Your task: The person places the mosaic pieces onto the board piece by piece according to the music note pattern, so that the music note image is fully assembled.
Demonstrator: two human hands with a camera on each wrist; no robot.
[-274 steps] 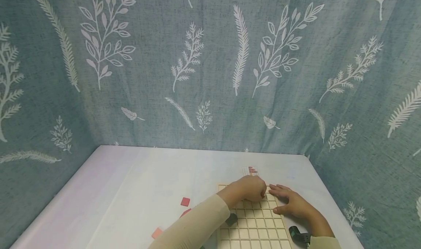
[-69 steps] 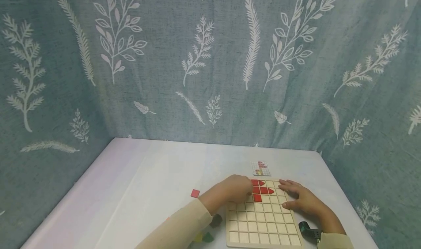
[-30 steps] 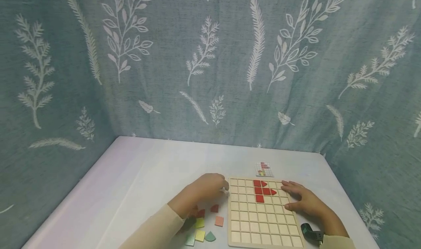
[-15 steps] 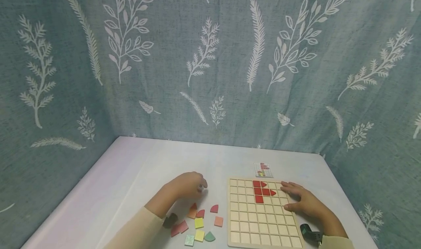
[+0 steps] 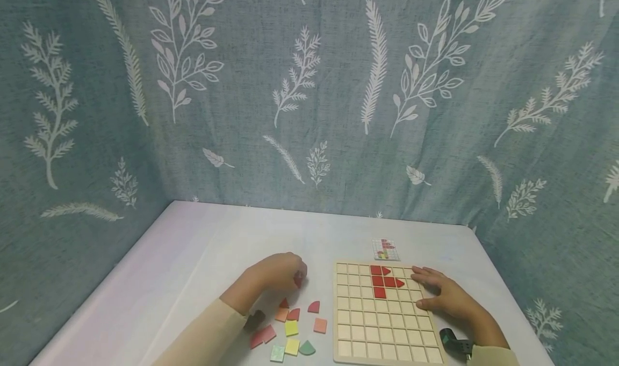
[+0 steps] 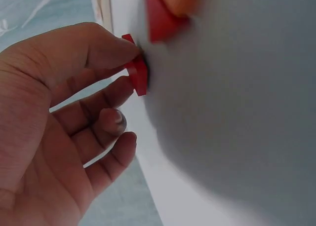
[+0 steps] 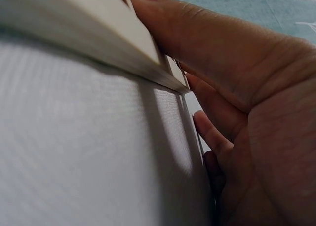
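Observation:
My left hand (image 5: 278, 272) pinches a small red tile (image 6: 139, 75) between thumb and fingertips at the table surface, left of the board. In the head view only a sliver of that tile (image 5: 297, 280) shows. A wooden grid board (image 5: 369, 320) lies at the right, with several red tiles (image 5: 378, 281) set in its upper cells, some square and some pointed. My right hand (image 5: 445, 296) rests on the board's right edge, fingers spread and thumb on the rim; the right wrist view shows the thumb (image 7: 207, 43) along that edge.
Loose tiles lie between left forearm and board: a yellow square (image 5: 292, 328), a green quarter-round (image 5: 307, 347), a salmon square (image 5: 320, 325), red quarter-rounds (image 5: 314, 306) and others. A pattern card (image 5: 385, 249) lies behind the board. Fabric (image 5: 290, 113) encloses the table.
My left hand has gone from the board's red tiles leftward to the table and now holds a red tile. My right hand has stayed at the board's edge.

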